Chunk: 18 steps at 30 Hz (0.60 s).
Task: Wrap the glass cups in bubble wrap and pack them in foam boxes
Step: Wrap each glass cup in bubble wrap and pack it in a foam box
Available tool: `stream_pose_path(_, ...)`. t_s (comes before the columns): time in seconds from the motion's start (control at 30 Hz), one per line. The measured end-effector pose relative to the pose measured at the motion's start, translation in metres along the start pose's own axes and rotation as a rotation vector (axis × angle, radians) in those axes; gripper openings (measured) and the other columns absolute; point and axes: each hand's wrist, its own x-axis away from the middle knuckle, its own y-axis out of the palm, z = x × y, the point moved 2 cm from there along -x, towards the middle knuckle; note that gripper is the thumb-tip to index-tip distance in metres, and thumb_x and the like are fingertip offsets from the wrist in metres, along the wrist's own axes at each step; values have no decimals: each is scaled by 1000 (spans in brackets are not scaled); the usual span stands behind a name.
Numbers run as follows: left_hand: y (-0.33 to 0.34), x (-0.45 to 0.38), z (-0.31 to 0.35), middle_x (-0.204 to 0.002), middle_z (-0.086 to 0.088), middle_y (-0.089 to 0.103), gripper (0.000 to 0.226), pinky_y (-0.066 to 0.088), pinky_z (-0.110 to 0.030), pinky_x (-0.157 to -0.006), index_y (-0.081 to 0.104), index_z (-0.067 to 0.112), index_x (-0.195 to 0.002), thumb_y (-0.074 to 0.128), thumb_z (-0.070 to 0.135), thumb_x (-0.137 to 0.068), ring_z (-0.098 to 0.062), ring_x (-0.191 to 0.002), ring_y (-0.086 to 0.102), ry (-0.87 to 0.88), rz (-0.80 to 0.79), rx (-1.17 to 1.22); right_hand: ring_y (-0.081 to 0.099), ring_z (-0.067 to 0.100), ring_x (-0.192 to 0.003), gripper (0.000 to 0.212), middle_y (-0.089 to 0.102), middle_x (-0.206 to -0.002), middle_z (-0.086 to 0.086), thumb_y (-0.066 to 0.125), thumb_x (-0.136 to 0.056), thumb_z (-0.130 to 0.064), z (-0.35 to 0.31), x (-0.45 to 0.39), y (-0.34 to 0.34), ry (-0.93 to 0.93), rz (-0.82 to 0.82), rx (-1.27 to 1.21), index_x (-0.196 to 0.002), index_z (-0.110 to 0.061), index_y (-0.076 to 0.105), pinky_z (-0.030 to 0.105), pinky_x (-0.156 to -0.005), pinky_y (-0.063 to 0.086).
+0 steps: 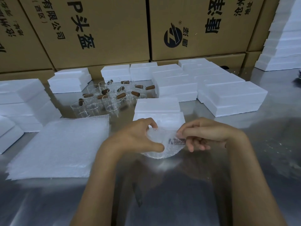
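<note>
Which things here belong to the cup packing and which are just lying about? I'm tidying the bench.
Job: left hand and right hand holding the wrapped cup; bubble wrap sheets; bare glass cups; foam boxes.

Lying about: cardboard cartons behind.

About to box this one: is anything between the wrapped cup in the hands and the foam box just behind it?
Nothing visible. The wrapped cup, held by the left hand and right hand, sits directly in front of the foam box, with no object between them. The box looks closed, though, so it may need opening first.
</note>
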Motion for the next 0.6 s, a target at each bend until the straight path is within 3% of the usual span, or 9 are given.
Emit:
stream_pose_path(0.1,-15,6,-6,-106,12,59,53,47,-19,-59,60,45,-101,72,59,-51,-1,-62,56,38,61,170,44,13,-40,9,63,-63,15,71,-90,-23,-2,1,2,-135,-43,-150,-86,-16,74,20,-35,32)
stream_pose_path(0.17,-22,6,-8,-109,17,57,55,49,-18,-62,59,47,-103,71,62,-51,2,-65,57,77,186,238,48,15,-45,12,64,-67,14,75,-86,-27,-7,-1,0,-250,35,-243,-93,-18,74,21,-38,35)
stream_pose_path(0.27,-19,-4,-7,-115,22,48,61,48,-17,-74,55,45,-120,72,54,-62,5,-90,55,165,461,198,58,14,-63,11,72,-78,7,75,-87,-25,-14,-10,-1,-399,314,-342,-98,-25,76,23,-50,44)
stream_pose_path(0.33,-11,-12,-6,-121,18,44,71,46,-21,-83,53,36,-135,70,48,-67,0,-98,51,187,549,166,60,6,-70,10,75,-77,-1,73,-90,-24,-14,-23,4,-433,511,-292,-99,-28,75,18,-55,45)
stream_pose_path(0.5,2,-28,-27,-130,13,44,72,43,-31,-102,49,23,-146,75,37,-80,-9,-115,46,124,563,92,64,-8,-72,10,74,-71,-8,71,-92,-22,-4,-52,20,-394,649,-161,-100,-28,71,5,-62,39)
stream_pose_path(0.6,8,-31,-35,-135,9,46,78,37,-37,-110,47,21,-149,63,49,-78,-14,-128,38,59,524,35,62,-8,-72,13,75,-76,-9,69,-92,-28,1,-60,23,-325,660,-58,-105,-30,71,9,-67,40)
